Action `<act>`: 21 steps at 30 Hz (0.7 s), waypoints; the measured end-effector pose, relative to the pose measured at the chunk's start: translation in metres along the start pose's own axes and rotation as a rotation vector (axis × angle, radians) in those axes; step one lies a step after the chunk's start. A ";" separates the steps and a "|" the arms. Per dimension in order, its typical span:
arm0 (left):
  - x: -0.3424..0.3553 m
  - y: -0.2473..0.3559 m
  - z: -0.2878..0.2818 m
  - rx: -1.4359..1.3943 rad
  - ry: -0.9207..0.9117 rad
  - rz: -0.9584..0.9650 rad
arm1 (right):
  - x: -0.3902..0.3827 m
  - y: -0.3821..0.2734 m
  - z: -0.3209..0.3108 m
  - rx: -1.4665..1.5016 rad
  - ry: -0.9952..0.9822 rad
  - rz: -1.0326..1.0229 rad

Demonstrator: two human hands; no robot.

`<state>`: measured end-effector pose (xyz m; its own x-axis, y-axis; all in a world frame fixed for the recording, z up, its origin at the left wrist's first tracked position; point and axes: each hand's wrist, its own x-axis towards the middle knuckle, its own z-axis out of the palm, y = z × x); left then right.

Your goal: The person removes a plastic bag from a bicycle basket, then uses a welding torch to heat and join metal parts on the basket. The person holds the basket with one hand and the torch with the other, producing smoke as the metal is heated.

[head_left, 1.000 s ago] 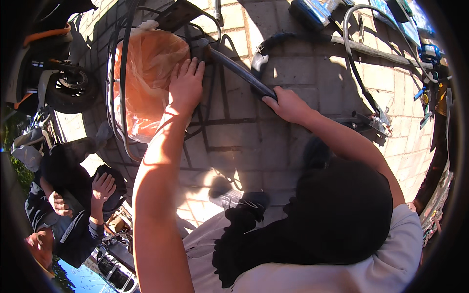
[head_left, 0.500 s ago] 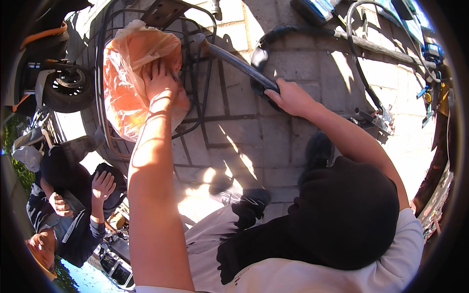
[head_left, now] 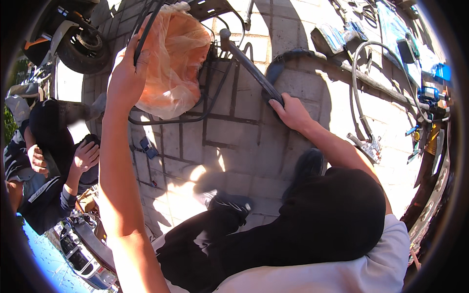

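My left hand point(head_left: 130, 71) grips the left rim of a black wire basket frame point(head_left: 204, 117), high on the left of the head view. Inside the frame sits an orange bundle in translucent plastic point(head_left: 171, 63). My right hand point(head_left: 290, 111) is closed round the lower end of a dark metal tube point(head_left: 246, 63), which slants up to a rounded end beside the basket. Behind the tube, a curved black padded piece point(head_left: 277, 62) lies on the paving.
A wheeled vehicle point(head_left: 80, 51) stands upper left. A co-worker's hands point(head_left: 85, 155) show at the left edge. A small blue-grey device point(head_left: 149, 146) lies on the paving. Cables point(head_left: 361, 95), blue tools point(head_left: 430, 94) and a metal part point(head_left: 370, 149) lie at right.
My left hand has moved from on the orange plastic to the frame's left rim. The basket and the tube's far end now appear higher in the picture, and the view has shifted.
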<state>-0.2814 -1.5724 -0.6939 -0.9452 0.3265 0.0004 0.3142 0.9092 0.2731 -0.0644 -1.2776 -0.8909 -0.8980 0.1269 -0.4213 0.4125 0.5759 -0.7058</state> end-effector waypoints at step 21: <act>0.001 -0.013 0.006 -0.117 0.047 0.157 | -0.001 -0.051 0.037 0.155 0.091 -0.230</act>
<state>-0.2864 -1.5825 -0.7037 -0.8894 0.4470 0.0963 0.4482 0.8108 0.3764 -0.0786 -1.3372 -0.8751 -0.9777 0.0837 -0.1924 0.2090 0.4685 -0.8584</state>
